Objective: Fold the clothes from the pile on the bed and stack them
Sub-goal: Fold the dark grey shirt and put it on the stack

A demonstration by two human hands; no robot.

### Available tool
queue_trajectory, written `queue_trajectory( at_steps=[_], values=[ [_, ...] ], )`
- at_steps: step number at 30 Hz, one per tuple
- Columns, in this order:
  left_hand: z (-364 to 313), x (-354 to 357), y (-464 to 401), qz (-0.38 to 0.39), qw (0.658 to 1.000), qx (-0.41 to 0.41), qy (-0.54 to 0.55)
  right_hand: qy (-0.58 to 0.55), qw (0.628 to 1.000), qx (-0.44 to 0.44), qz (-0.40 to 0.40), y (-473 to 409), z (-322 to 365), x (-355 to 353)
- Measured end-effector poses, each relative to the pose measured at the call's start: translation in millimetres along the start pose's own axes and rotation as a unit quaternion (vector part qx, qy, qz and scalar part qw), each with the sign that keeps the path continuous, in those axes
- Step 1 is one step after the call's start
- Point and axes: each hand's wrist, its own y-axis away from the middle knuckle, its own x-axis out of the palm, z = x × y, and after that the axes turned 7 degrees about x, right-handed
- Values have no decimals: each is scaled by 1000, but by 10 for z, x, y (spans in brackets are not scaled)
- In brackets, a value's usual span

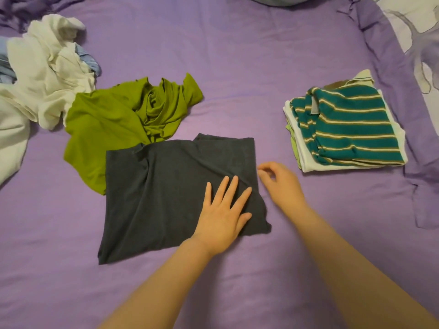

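No brand, label or legible writing can be made out on any garment; only a small grey tag is seen inside the collar of the teal shirt with cream and tan stripes (349, 124). That striped shirt lies folded on top of a stack, over a folded white garment (306, 160) with a pale green edge showing beneath, well to the right on the purple bedsheet (237, 67). To the left, a crumpled olive-green garment (107, 124) is spread loosely, its lower edge overlapped by the dark grey cotton shirt (166, 191). Further left, a heap of rumpled white cloth (45, 74) covers a light blue fabric (91, 64).

The dark grey shirt is laid partly folded in the middle of the bed, creased diagonally. The left hand (223, 214) is pressed flat on its right portion, fingers straight and spread. The right hand (279, 180) is held just beside the shirt's right edge, fingers loosely curled, with nothing gripped.
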Motion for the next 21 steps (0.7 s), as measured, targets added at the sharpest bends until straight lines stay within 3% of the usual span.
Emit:
queue_trajectory(
  at_steps=[3,7,13,17,21],
  values=[
    [65,35,-51,0,1000,16,-5,44,999,-25,3,-346,181,84],
    [64,126,-58,23,999,16,-26,124,991,37,32,-595,315,254],
    [116,144,-114,11,999,31,-17,60,997,20,-43,-733,424,41],
    [292,140,-273,44,996,70,-28,89,995,8,-45,-781,447,3],
    [371,137,-159,42,997,58,1,210,970,-116,-44,-461,375,182]
  ],
)
